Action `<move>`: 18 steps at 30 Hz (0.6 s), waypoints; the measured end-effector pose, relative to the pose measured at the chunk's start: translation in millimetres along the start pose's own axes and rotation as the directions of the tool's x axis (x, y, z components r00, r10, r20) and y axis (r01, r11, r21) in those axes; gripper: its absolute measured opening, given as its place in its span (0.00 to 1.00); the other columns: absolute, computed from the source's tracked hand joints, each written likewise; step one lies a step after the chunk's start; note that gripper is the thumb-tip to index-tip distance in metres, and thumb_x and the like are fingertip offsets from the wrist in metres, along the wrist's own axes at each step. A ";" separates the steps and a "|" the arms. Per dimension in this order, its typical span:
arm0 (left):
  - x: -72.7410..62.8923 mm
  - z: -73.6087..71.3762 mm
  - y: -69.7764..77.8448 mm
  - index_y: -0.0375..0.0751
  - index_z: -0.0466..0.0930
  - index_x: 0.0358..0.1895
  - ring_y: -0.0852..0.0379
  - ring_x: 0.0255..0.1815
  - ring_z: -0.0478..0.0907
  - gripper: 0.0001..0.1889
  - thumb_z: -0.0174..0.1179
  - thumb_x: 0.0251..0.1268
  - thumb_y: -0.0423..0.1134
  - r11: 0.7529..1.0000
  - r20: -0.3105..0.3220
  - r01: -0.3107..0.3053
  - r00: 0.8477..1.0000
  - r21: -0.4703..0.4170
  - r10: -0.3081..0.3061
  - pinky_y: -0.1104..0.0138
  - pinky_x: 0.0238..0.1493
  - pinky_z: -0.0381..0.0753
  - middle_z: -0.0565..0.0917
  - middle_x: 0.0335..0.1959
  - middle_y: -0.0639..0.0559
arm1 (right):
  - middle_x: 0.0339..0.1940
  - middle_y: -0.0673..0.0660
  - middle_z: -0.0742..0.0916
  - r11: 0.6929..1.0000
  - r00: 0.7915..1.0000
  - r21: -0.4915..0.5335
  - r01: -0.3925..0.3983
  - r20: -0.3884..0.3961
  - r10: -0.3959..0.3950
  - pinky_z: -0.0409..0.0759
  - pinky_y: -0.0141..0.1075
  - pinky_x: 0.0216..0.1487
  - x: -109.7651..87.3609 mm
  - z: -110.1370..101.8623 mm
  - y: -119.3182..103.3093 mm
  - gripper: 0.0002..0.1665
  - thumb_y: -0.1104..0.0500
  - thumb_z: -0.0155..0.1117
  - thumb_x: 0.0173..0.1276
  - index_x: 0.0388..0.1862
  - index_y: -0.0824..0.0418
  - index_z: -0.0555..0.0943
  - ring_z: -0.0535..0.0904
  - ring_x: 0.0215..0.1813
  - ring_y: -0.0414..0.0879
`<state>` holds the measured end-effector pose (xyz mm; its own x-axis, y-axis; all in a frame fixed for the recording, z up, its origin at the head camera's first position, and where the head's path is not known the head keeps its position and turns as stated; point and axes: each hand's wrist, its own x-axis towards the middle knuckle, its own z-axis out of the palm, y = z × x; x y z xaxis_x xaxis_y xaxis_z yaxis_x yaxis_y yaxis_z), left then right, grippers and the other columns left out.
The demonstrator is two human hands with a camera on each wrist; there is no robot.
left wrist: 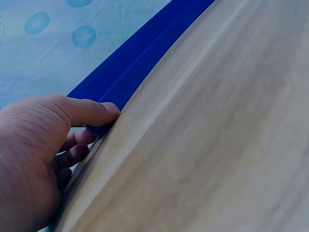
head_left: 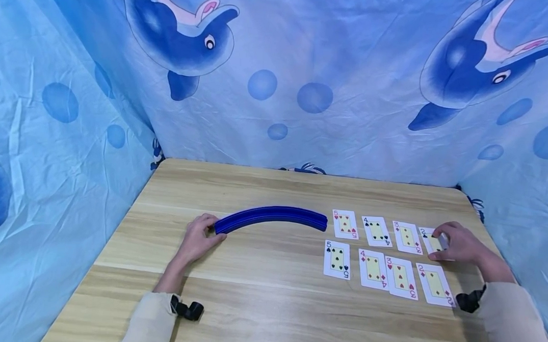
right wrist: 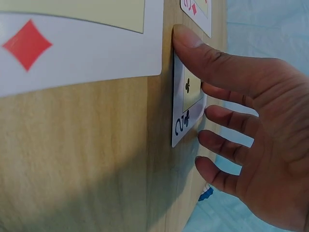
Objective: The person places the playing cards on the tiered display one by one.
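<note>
A long, curved blue card holder [head_left: 272, 213] lies on the table to the left of the playing cards. My left hand [head_left: 199, 239] pinches its left end, with the thumb [left wrist: 110, 109] on the near side and the fingers partly hidden beyond it. At the far right of the upper row, my right hand [head_left: 461, 245] spans a two of clubs [head_left: 429, 238], thumb and fingers at its opposite edges. That card looks flat on the wood in the right wrist view, where the thumb [right wrist: 188, 36] overlaps one corner.
Left of the two of clubs are a three of diamonds [head_left: 407, 238], a black four [head_left: 377, 231] and a five of hearts [head_left: 345, 225]. A nearer row has a two of diamonds [head_left: 434, 285] and several more cards. Blue dolphin-print cloth [head_left: 367, 139] surrounds the wooden table [head_left: 268, 303].
</note>
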<state>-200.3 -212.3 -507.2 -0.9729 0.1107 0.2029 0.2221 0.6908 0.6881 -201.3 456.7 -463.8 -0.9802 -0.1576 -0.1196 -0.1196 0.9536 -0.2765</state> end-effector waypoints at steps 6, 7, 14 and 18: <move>1.0 -0.2 -0.4 0.32 0.85 0.47 0.42 0.49 0.78 0.17 0.74 0.54 0.35 1.000 0.005 0.021 1.000 0.005 -0.021 0.51 0.57 0.64 0.85 0.47 0.39 | 0.57 0.84 0.72 1.000 1.000 -0.004 0.000 0.014 0.000 0.70 0.66 0.53 2.4 -2.4 -0.8 0.34 0.49 0.84 0.41 0.40 0.68 0.78 0.69 0.55 0.77; 1.2 -0.4 -0.3 0.32 0.85 0.47 0.42 0.50 0.78 0.17 0.74 0.54 0.35 1.000 0.005 0.021 1.000 0.006 -0.021 0.51 0.58 0.64 0.85 0.46 0.39 | 0.57 0.84 0.71 1.000 1.000 -0.002 -0.004 0.017 0.004 0.70 0.66 0.53 3.0 -2.6 -0.8 0.34 0.49 0.84 0.41 0.40 0.67 0.78 0.69 0.55 0.77; 2.1 0.3 -1.0 0.33 0.85 0.46 0.43 0.49 0.78 0.17 0.74 0.53 0.34 1.000 -0.002 0.010 1.000 0.008 -0.010 0.51 0.56 0.64 0.86 0.46 0.40 | 0.56 0.83 0.72 1.000 1.000 0.012 -0.003 0.024 0.003 0.70 0.66 0.53 3.8 -3.9 -0.5 0.35 0.48 0.85 0.40 0.40 0.67 0.78 0.69 0.55 0.76; 0.5 0.9 -0.5 0.33 0.85 0.46 0.43 0.48 0.78 0.16 0.74 0.53 0.35 1.000 0.005 0.015 1.000 0.010 -0.015 0.52 0.56 0.64 0.86 0.45 0.40 | 0.56 0.84 0.71 1.000 1.000 0.005 -0.024 0.013 0.024 0.70 0.66 0.52 1.0 -1.7 1.0 0.47 0.45 0.85 0.40 0.51 0.71 0.75 0.69 0.54 0.76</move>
<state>-201.0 -212.0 -508.1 -0.9765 0.1037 0.1891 0.2068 0.6993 0.6843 -202.7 457.9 -462.6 -0.9806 -0.1382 -0.1387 -0.0954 0.9558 -0.2783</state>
